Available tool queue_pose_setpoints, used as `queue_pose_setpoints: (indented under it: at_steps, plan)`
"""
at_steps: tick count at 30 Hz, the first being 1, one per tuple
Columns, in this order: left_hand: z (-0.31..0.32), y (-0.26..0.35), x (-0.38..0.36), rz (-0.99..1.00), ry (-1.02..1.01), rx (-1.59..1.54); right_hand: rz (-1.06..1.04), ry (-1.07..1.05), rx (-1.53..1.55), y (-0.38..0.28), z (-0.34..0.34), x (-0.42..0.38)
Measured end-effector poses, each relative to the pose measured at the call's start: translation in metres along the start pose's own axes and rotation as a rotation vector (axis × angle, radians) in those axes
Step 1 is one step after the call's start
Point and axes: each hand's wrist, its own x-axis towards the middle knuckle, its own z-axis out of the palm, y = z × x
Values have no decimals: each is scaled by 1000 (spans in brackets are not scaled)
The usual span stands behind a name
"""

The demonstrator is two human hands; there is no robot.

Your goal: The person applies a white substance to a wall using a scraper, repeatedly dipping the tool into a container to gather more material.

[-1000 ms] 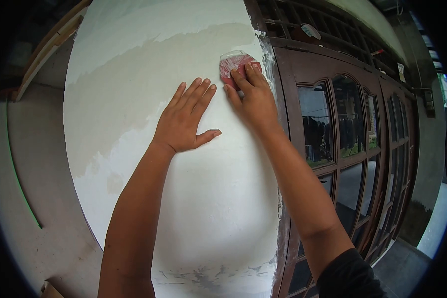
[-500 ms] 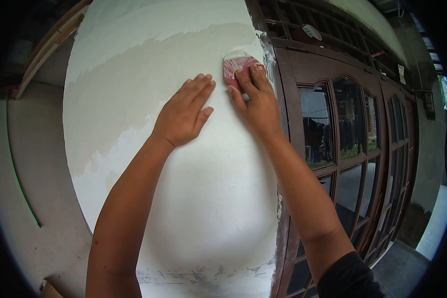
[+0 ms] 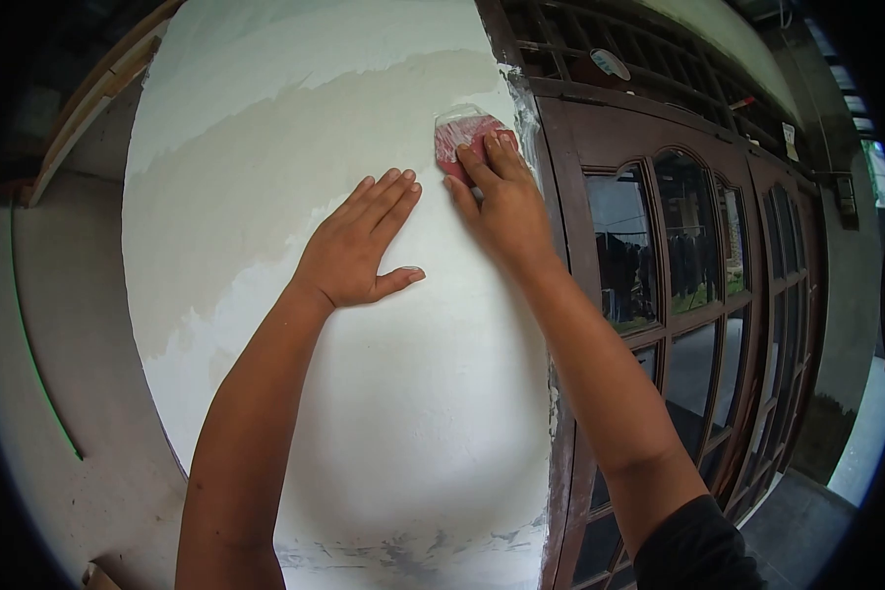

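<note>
a black fabric sleeve [image 3: 703, 551] wraps my right arm, nearest to me. ahead, my left hand [image 3: 356, 248] lies flat and open against the smooth white wall [image 3: 413, 403], fingers straight and close together, thumb splayed out, holding nothing. my right hand [image 3: 509, 211] is closed on a thin red scraper [image 3: 449, 147], fingers pressed along its face and thumb by its lower edge. the scraper is flat and angular, streaked with white paste, and sits high on the wall near its right edge. a matte, greyish-beige patch [image 3: 246, 167] with ragged borders spreads to the left of it. rough, crusty filler [image 3: 527, 108] lines the seam by the dark brown door frame [image 3: 561, 433]. beyond stand panelled doors [image 3: 595, 128] with glossy, arch-topped glass panes [image 3: 619, 251].
</note>
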Motion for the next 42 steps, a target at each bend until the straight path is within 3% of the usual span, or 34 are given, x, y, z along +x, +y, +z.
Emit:
queue_pose_setpoints:
  at_steps: [5, 12, 17, 42]
  plan:
    - [2, -1, 0, 21, -19, 13, -17, 4, 12, 0, -11, -21]
    - [4, -1, 0, 53, -23, -14, -35, 82, -41, -4, 0, 8]
    - [4, -2, -1, 57, -8, 38, 34, -32, -25, -7, -14, -15]
    - [13, 0, -4, -1, 58, -4, -41, -15, -98, 0, -7, 20]
